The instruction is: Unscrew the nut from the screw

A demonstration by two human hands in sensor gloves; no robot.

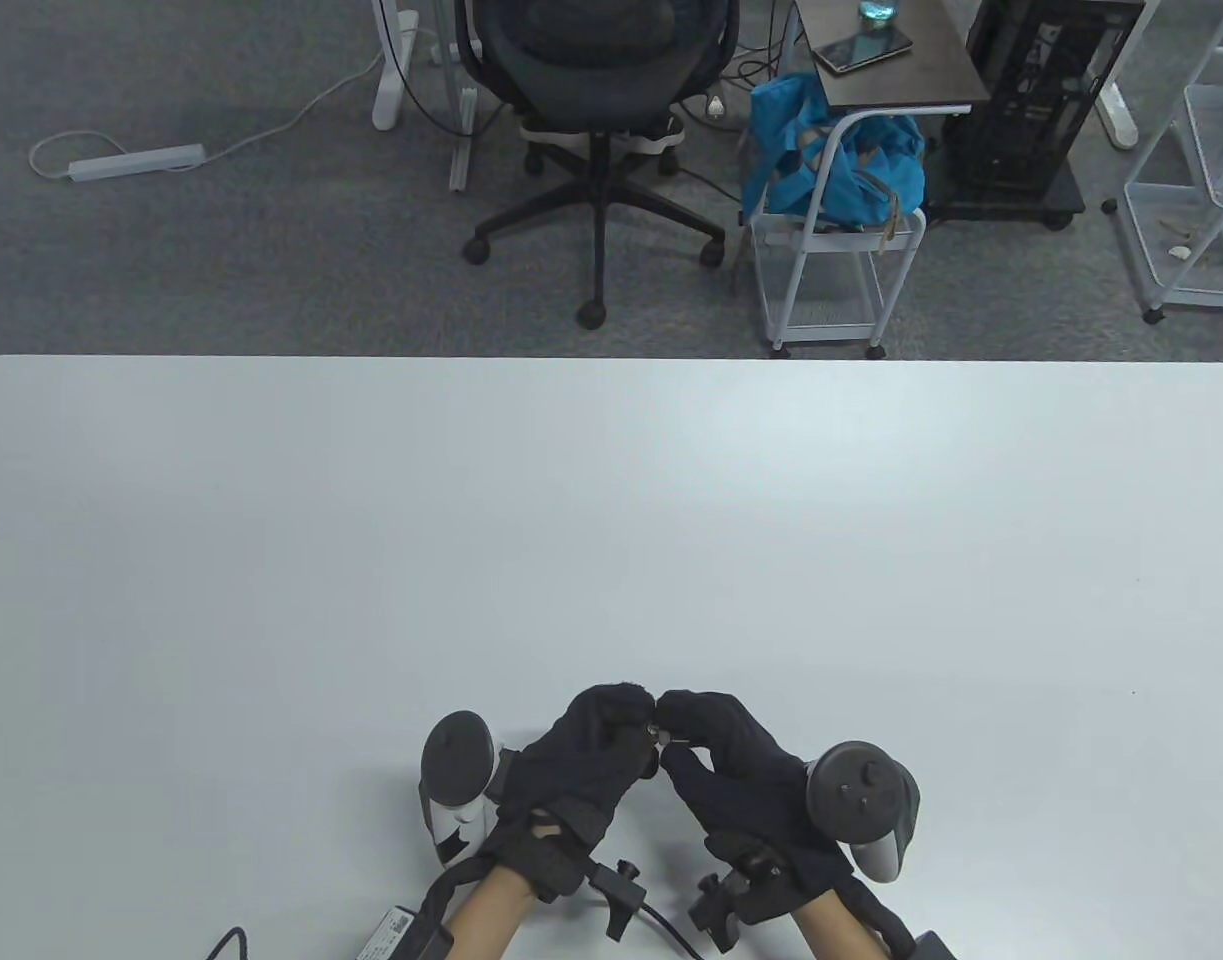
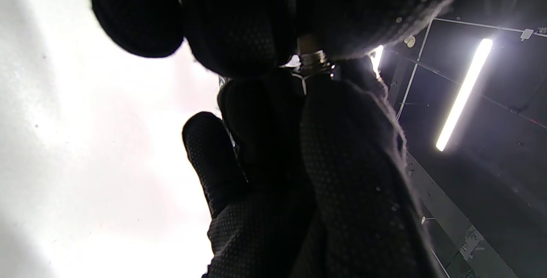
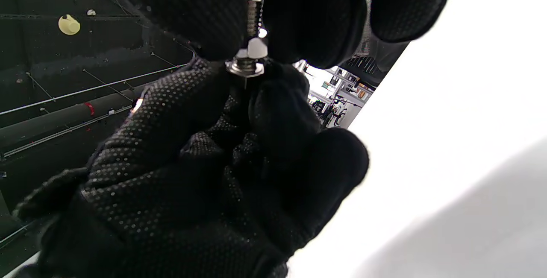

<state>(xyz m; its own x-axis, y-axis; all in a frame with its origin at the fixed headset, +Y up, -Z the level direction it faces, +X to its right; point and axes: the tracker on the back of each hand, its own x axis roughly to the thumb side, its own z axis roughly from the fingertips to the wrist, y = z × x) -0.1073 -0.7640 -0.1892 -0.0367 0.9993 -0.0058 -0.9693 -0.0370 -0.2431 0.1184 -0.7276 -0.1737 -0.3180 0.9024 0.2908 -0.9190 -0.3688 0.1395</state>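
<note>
Both gloved hands meet low at the table's front middle. Between their fingertips is a small silver screw [image 1: 659, 738]. My left hand [image 1: 611, 735] pinches the screw by its head end; in the right wrist view the silver head [image 3: 245, 66] sits against the left fingertips [image 3: 192, 94]. The threaded shaft [image 3: 253, 11] runs up into my right hand's fingers [image 3: 312, 17]. My right hand [image 1: 686, 730] pinches the other end, where the nut sits, mostly hidden by the glove. The left wrist view shows bare thread [image 2: 314, 58] between the two hands.
The white table [image 1: 611, 520] stretches away beyond the hands. Trackers sit on the back of the left hand [image 1: 458, 775] and the right hand [image 1: 861, 795]. Cables trail off the table's front edge [image 1: 651, 915]. An office chair [image 1: 599, 130] stands on the floor behind the table.
</note>
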